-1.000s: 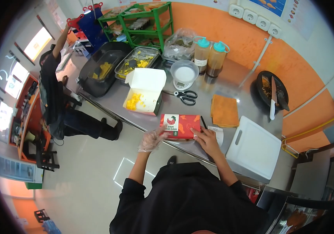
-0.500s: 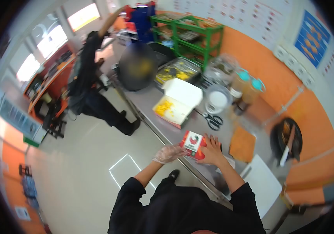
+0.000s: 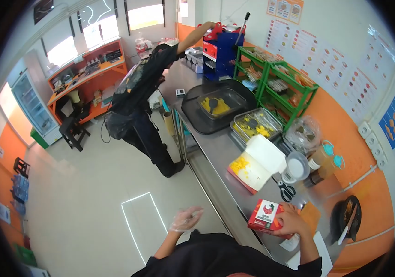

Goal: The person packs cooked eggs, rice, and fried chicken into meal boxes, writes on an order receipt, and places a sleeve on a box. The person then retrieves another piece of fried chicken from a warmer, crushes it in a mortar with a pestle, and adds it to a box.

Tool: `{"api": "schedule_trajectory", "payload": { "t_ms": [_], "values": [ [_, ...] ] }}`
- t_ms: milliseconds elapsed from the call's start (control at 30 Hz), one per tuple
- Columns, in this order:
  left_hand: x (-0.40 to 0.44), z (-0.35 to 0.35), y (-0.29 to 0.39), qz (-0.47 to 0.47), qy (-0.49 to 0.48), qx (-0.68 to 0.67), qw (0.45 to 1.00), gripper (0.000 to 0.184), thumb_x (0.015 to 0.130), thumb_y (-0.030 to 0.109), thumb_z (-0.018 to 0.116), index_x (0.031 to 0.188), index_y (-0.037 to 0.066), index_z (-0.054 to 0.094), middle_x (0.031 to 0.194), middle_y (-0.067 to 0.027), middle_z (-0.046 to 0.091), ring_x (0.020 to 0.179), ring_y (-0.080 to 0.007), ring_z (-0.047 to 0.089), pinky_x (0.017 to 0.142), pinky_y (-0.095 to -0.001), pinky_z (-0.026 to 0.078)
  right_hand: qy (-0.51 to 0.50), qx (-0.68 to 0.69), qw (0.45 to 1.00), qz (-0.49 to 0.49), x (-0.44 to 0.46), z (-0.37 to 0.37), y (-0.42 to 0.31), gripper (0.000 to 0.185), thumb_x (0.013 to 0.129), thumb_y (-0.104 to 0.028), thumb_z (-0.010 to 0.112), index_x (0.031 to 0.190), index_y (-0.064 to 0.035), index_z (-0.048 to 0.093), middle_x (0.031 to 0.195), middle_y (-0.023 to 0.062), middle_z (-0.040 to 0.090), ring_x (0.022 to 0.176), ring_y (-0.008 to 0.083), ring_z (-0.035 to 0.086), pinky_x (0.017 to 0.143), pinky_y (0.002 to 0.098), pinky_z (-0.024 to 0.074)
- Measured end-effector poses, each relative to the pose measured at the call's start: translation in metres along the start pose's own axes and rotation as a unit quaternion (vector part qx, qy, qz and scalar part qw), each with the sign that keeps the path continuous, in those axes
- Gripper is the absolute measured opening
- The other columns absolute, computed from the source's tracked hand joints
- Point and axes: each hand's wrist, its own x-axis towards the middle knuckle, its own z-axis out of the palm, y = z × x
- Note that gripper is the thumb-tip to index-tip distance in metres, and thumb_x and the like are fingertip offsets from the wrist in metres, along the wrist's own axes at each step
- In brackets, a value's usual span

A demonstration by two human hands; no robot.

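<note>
A closed red takeaway box (image 3: 265,212) with a white label and a rooster picture is on the near edge of the steel counter. My bare right hand (image 3: 293,220) grips its right side, fingers over the top edge. My left hand (image 3: 187,219), in a clear plastic glove, is away from the box over the floor, fingers loosely bent and nothing visible in them. Beyond the closed box is an open takeaway box (image 3: 257,167) with yellow food pieces inside. Black-handled scissors (image 3: 286,191) lie between the two boxes.
Metal trays of yellow food (image 3: 258,125) stand farther along the counter (image 3: 210,144). Sauce bottles (image 3: 325,167), a plastic tub (image 3: 296,167) and a black mortar with a knife (image 3: 348,221) line the wall side. A co-worker (image 3: 137,106) reaches toward a blue machine (image 3: 223,51).
My left hand has let go of the red box and drawn away to the left. My right hand stays on the box. The view has shifted, showing more of the far counter.
</note>
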Motion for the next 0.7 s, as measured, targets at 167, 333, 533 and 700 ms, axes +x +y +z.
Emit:
{"api": "schedule_trajectory", "payload": {
  "t_ms": [167, 333, 533, 700],
  "values": [
    [-0.014, -0.066, -0.068, -0.137, 0.024, 0.07, 0.988, 0.024, 0.087, 0.033, 0.064, 0.102, 0.016, 0.068, 0.06, -0.0123, 0.061, 0.053, -0.0245, 0.062, 0.054, -0.038, 0.051, -0.017, 0.048, 0.997, -0.05, 0.061, -0.055, -0.056, 0.046, 0.052, -0.041, 0.082, 0.059, -0.0082, 0.05, 0.13, 0.023, 0.042, 0.116, 0.0412, 0.038, 0.098, 0.0463, 0.0269],
    [0.007, -0.105, -0.086, -0.235, 0.01, 0.081, 0.969, 0.026, 0.087, 0.033, 0.064, 0.104, 0.014, 0.069, 0.076, -0.0118, 0.068, 0.059, -0.0243, 0.065, 0.061, -0.037, 0.052, 0.021, 0.069, 0.988, -0.137, 0.175, -0.086, -0.095, 0.049, 0.054, -0.04, 0.083, 0.059, -0.0083, 0.046, 0.13, 0.0256, 0.041, 0.117, 0.0424, 0.039, 0.097, 0.0479, 0.0303],
    [0.012, -0.122, -0.146, -0.316, 0.058, 0.026, 0.947, 0.028, 0.086, 0.031, 0.063, 0.107, 0.012, 0.067, 0.093, -0.0122, 0.07, 0.08, -0.0296, 0.068, 0.071, -0.037, 0.053, 0.059, 0.066, 0.986, -0.139, 0.346, -0.132, -0.122, 0.051, 0.05, -0.039, 0.085, 0.057, -0.0083, 0.045, 0.128, 0.0241, 0.044, 0.115, 0.0408, 0.043, 0.095, 0.0464, 0.0335],
    [0.026, -0.14, -0.208, -0.431, 0.092, 0.043, 0.897, 0.029, 0.087, 0.03, 0.062, 0.109, 0.012, 0.066, 0.096, -0.0122, 0.07, 0.083, -0.0306, 0.068, 0.075, -0.0377, 0.052, 0.102, -0.014, 0.992, -0.078, 0.505, -0.172, -0.138, 0.053, 0.047, -0.044, 0.085, 0.055, -0.0076, 0.047, 0.115, 0.0223, 0.051, 0.105, 0.0353, 0.048, 0.083, 0.0435, 0.037]
  ]
}}
